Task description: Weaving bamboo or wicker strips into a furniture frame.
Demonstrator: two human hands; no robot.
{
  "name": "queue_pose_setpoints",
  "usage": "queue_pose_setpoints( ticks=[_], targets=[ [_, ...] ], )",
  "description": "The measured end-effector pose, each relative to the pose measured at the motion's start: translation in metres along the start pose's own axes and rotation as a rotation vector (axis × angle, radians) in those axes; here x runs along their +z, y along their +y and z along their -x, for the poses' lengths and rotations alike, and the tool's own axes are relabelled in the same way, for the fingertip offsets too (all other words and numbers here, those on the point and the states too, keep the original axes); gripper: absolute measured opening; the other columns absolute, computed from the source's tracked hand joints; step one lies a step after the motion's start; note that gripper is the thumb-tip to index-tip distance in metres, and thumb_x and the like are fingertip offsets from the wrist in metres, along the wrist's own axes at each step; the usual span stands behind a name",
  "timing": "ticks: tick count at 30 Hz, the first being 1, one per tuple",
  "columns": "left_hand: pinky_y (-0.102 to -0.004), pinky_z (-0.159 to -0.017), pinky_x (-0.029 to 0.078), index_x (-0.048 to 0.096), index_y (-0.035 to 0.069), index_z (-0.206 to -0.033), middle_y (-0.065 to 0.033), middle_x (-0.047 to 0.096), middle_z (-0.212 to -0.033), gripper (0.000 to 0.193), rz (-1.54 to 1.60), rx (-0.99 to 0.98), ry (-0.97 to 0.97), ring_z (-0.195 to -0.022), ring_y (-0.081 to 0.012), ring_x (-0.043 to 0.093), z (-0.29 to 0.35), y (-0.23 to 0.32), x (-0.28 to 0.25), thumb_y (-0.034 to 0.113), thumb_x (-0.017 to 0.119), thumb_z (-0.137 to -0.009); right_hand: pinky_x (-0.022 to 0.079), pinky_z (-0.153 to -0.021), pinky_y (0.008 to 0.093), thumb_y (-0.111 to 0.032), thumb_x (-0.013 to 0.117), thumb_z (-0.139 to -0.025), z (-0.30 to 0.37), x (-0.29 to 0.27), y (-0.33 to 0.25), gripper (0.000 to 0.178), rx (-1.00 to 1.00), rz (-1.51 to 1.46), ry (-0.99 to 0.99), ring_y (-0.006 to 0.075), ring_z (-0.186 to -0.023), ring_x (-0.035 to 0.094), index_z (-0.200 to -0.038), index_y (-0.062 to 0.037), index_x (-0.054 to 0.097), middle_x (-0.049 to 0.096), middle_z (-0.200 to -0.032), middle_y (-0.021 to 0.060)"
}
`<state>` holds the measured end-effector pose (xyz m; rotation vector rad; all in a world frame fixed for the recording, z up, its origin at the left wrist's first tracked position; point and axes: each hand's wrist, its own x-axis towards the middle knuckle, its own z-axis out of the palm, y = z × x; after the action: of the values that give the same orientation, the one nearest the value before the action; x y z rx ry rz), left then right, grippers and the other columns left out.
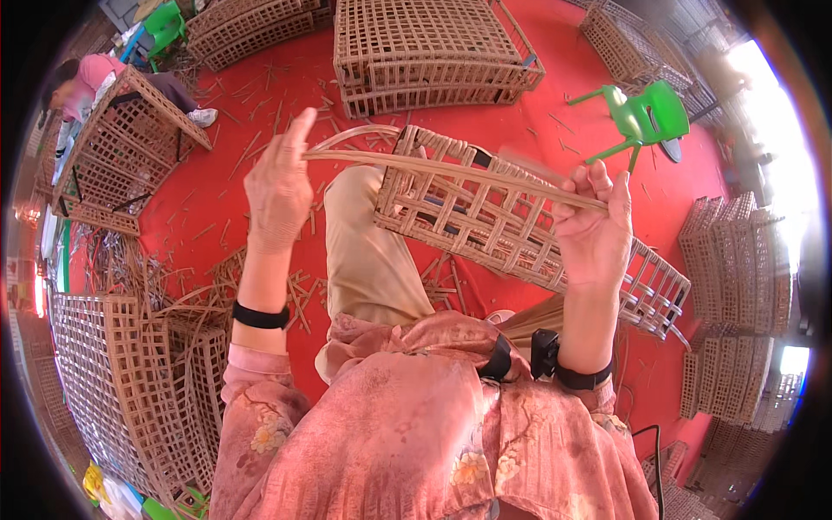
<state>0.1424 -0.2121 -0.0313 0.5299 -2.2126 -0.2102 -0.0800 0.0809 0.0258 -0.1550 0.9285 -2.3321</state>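
A long openwork wicker basket point(511, 227) lies slanted across my lap, its left end raised and its right end lower. From its upper left rim a flat brown wicker strip point(451, 167) loops out to the left and comes back over the basket's side. At the bend of this loop is my left hand point(282, 186), fingers mostly straight, holding the strip; the thumb side is partly hidden. My right hand point(596, 212), palm showing and fingers curled, grips the strip over the basket's right half.
Stacked wicker baskets point(425, 43) stand ahead on the red floor point(234, 165), with more stacks point(732, 251) at right. A green plastic chair point(646, 117) stands far right. At left a person point(95, 74) is beside a basket. Cut strips litter the floor; another large basket point(104, 373) is near left.
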Motion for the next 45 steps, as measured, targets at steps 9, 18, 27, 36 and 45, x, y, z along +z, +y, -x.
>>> queue_pose_setpoints(
  ticks=[9,18,27,36,45],
  targets=[
    [-0.0363,-0.087,0.062,0.053,0.018,-0.143,-0.0115,0.066,-0.124,0.052,-0.063,-0.201,0.042,-0.099,-0.0245,0.068,0.042,-0.104,0.010,-0.006,0.046,-0.097,0.044,-0.062,0.0248,-0.042,0.059,-0.101,-0.010,-0.001,0.011,0.039,-0.074,0.191,-0.012,0.0136,-0.068,0.053,-0.106,-0.0042,0.068,0.063,-0.085,0.0046],
    [-0.0384,-0.092,0.055,0.055,0.017,-0.141,-0.0094,0.068,-0.112,0.037,0.338,-0.884,0.074,-0.102,-0.0228,0.067,0.085,-0.147,0.025,0.011,0.044,-0.106,0.043,-0.056,0.0226,-0.027,0.059,-0.102,-0.024,-0.007,-0.003,0.024,-0.125,0.084,-0.029,0.0117,-0.067,0.055,-0.114,-0.0069,0.066,0.063,-0.087,0.0019],
    [-0.0464,-0.116,0.033,0.022,0.009,-0.158,-0.0224,0.037,-0.154,0.112,0.441,-0.785,-0.142,-0.143,-0.0337,0.038,0.086,-0.102,-0.031,0.033,0.088,-0.071,0.050,-0.063,0.0283,-0.018,0.056,-0.102,0.002,0.053,0.072,0.021,-0.158,0.526,-0.192,0.0147,-0.075,0.061,-0.111,0.0005,0.063,0.064,-0.092,0.0092],
    [-0.0385,-0.103,0.044,0.054,-0.002,-0.136,-0.0168,0.062,-0.125,0.072,1.031,-0.333,-0.304,-0.118,-0.0287,0.060,0.046,0.054,-0.035,0.047,0.072,-0.086,0.053,-0.079,0.0312,-0.011,0.065,-0.097,0.020,0.082,0.124,0.017,0.021,0.953,-0.718,0.0163,-0.089,0.064,-0.107,0.0025,0.067,0.065,-0.100,0.0095],
    [-0.0274,-0.061,0.039,0.072,0.003,-0.093,-0.0034,0.057,-0.074,0.011,0.948,-0.464,-0.244,-0.068,-0.0116,0.052,0.039,0.034,-0.017,0.014,0.072,-0.090,0.055,-0.069,0.0241,-0.009,0.066,-0.097,0.019,0.074,0.097,0.018,0.006,0.956,-0.262,0.0102,-0.074,0.066,-0.108,0.0039,0.067,0.069,-0.083,0.0068]
  ],
)
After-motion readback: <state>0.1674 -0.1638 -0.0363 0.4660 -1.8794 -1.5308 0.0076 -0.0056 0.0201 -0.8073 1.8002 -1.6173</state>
